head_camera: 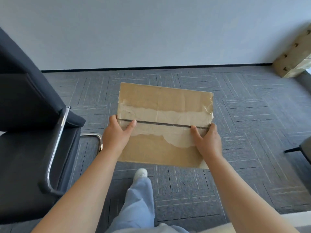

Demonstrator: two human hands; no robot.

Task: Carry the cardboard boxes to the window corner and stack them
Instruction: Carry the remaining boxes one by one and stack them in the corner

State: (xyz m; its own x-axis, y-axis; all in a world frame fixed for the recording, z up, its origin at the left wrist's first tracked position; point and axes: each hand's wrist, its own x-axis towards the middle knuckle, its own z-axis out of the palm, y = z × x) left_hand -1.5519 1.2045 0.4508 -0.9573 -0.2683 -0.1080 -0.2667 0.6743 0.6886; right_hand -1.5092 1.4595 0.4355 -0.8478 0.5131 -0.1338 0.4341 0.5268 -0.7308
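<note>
A brown cardboard box [164, 105] with torn tape along its closed top seam is held in front of me above the carpet. My left hand [116, 133] grips its left side, thumb on top and fingers wrapped round the edge. On the opposite side my right hand [207, 140] grips the same way, thumb lying on the top. A second cardboard box [292, 59] stands at the far right against the wall, cut off by the frame edge.
A black office chair [33, 132] with a chrome frame stands close on my left. Part of another dark chair [303, 153] pokes in at the right edge. Grey patterned carpet runs to a white wall ahead. My leg and white shoe [140, 173] step forward below the box.
</note>
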